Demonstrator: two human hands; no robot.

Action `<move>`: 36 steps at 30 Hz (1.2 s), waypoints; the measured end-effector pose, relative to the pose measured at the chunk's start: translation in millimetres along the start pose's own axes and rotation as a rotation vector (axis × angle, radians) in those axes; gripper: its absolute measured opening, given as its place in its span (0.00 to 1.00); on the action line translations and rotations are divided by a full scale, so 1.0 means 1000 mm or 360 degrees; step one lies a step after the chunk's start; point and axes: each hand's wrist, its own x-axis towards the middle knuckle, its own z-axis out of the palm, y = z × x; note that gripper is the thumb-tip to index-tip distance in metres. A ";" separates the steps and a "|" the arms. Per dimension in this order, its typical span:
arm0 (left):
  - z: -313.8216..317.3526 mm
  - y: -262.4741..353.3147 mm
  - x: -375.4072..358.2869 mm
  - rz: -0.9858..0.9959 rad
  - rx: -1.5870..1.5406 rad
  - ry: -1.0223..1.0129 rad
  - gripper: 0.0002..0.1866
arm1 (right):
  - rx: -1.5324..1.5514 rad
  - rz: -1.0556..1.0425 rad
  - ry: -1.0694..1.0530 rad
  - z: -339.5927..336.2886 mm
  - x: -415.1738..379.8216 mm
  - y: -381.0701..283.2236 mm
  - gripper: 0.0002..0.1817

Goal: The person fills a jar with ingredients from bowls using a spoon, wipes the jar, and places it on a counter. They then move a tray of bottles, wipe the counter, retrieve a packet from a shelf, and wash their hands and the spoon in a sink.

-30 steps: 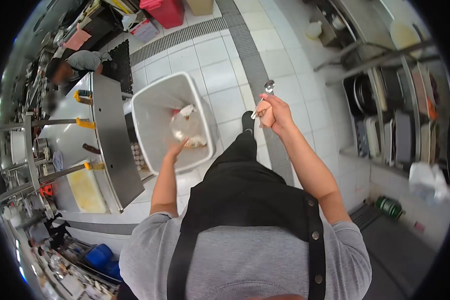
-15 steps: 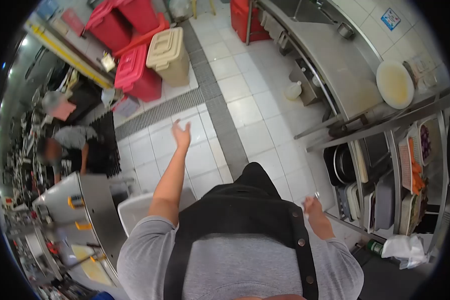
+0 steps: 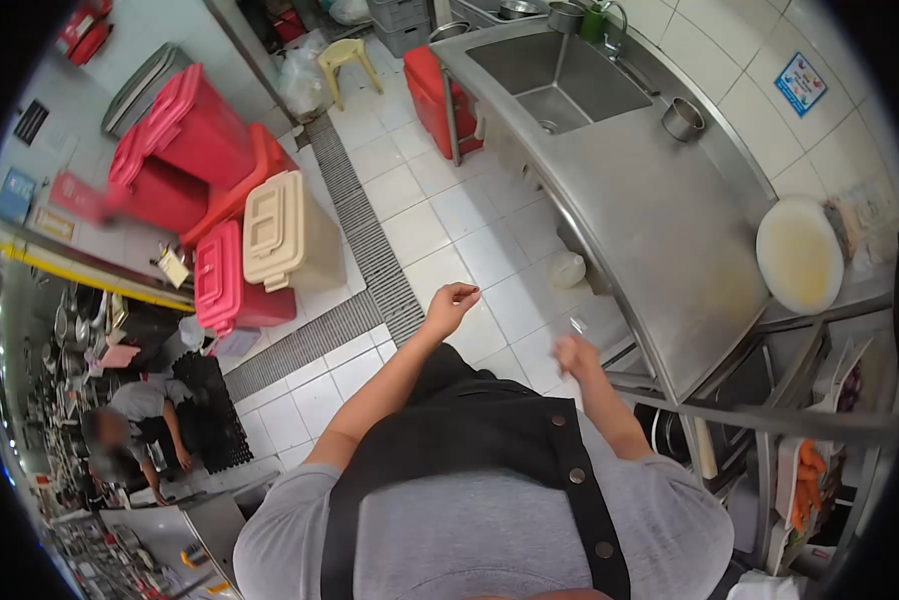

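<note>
My left hand (image 3: 451, 307) is held out in front of my apron, over the tiled floor. Its fingers are loosely bent, with a gap at the thumb and nothing seen in them. My right hand (image 3: 576, 355), slightly blurred, is closed near the front edge of the steel sink counter (image 3: 660, 250). A small shiny, pale thing (image 3: 579, 325) sticks out at its fingertips, too small to name. Neither hand touches the counter.
Pink lidded bins (image 3: 220, 280) and a beige bin (image 3: 282, 235) stand left. A sink (image 3: 560, 85), a small metal pot (image 3: 684, 119) and a white oval board (image 3: 800, 255) are right. A co-worker (image 3: 145, 420) bends at far left. A yellow stool (image 3: 348, 65) stands ahead.
My view has moved forward toward the sink counter. My left hand has swung right and its spread fingers have curled somewhat. My right hand has come forward, still closed.
</note>
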 end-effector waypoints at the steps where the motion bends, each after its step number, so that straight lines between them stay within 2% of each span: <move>1: -0.002 0.005 0.025 -0.0029 -0.0045 0.0004 0.15 | -0.0603 -0.0057 0.0386 0.118 0.034 -0.014 0.14; 2: -0.009 0.009 0.053 -0.0054 -0.0090 0.0014 0.16 | -0.0869 -0.0146 0.0379 0.216 0.061 -0.025 0.10; 3: -0.018 0.013 0.082 -0.0079 -0.0075 0.0021 0.16 | -0.1056 -0.0130 0.0384 0.267 0.101 -0.035 0.10; 4: -0.026 0.018 0.110 0.0041 0.0108 0.0058 0.15 | -0.1101 -0.0275 0.0151 0.302 0.141 -0.038 0.13; 6: -0.042 0.031 0.171 0.0110 -0.0144 -0.0061 0.15 | -0.1308 -0.0247 -0.0037 0.393 0.181 -0.057 0.13; 7: -0.051 0.041 0.201 0.0041 -0.0070 -0.0150 0.15 | -0.1290 -0.0256 -0.0048 0.407 0.204 -0.063 0.13; 9: -0.075 0.076 0.263 -0.0057 0.0073 -0.0222 0.14 | -0.1451 -0.0595 0.0189 0.439 0.250 -0.081 0.13; 10: -0.081 0.095 0.289 -0.0134 0.0121 -0.0280 0.14 | -0.1455 -0.0728 0.0229 0.448 0.266 -0.096 0.11; 12: -0.079 0.093 0.351 -0.0080 0.0043 -0.0353 0.13 | -0.1333 -0.0798 0.0425 0.463 0.286 -0.128 0.11; 14: -0.067 0.111 0.409 0.0217 0.0350 -0.0548 0.12 | -0.1465 -0.0895 0.0560 0.464 0.295 -0.168 0.11; 15: -0.059 0.126 0.434 -0.0002 0.0465 -0.0723 0.12 | -0.1621 -0.0990 0.0671 0.461 0.297 -0.191 0.11; 16: -0.049 0.139 0.456 -0.0005 0.0481 -0.0755 0.12 | -0.1724 -0.1175 0.0787 0.454 0.295 -0.216 0.11; 17: -0.039 0.150 0.477 -0.0071 0.0221 -0.0853 0.13 | -0.1817 -0.1367 0.0910 0.444 0.290 -0.241 0.11; 18: -0.033 0.158 0.501 -0.0139 -0.0035 -0.0950 0.13 | -0.1628 -0.1516 0.1123 0.440 0.282 -0.264 0.12; 19: -0.029 0.164 0.530 -0.0134 -0.0011 -0.0995 0.13 | -0.1547 -0.1744 0.1356 0.399 0.290 -0.288 0.13; 21: -0.013 0.169 0.579 0.0079 0.0039 -0.0987 0.14 | -0.1708 -0.2146 0.1927 0.374 0.277 -0.329 0.15; 22: -0.005 0.158 0.603 -0.0034 -0.0199 -0.0980 0.13 | -0.1900 -0.2046 0.2180 0.342 0.269 -0.345 0.15; 23: -0.004 0.158 0.621 -0.0105 -0.0184 -0.0984 0.13 | -0.2077 -0.1953 0.2420 0.317 0.268 -0.361 0.15; 24: -0.006 0.162 0.644 -0.0149 -0.0162 -0.0982 0.13 | -0.2040 -0.1995 0.2441 0.318 0.265 -0.385 0.15; 26: -0.011 0.134 0.691 -0.0021 -0.0034 -0.0935 0.14 | -0.2163 -0.0767 0.2418 0.342 0.263 -0.422 0.17; 27: -0.016 0.137 0.709 -0.0084 0.0001 -0.0959 0.15 | -0.2112 -0.0783 0.2427 0.354 0.281 -0.444 0.17; 29: -0.022 0.149 0.749 -0.0287 0.0064 -0.0986 0.19 | -0.2620 -0.1461 0.2611 0.381 0.328 -0.502 0.18; 30: -0.018 0.154 0.767 -0.0428 0.0077 -0.0985 0.21 | -0.2489 -0.1851 0.2313 0.403 0.360 -0.537 0.19; 31: -0.005 0.137 0.787 -0.0278 0.0090 -0.0845 0.22 | -0.2605 -0.2141 0.2125 0.416 0.399 -0.572 0.21; 34: 0.034 0.170 0.840 -0.0268 -0.0020 -0.1014 0.22 | -0.2894 -0.2150 0.1822 0.441 0.518 -0.667 0.28; 36: 0.062 0.218 0.862 -0.0473 0.0087 -0.1142 0.21 | -0.3131 -0.1696 0.1992 0.447 0.580 -0.703 0.33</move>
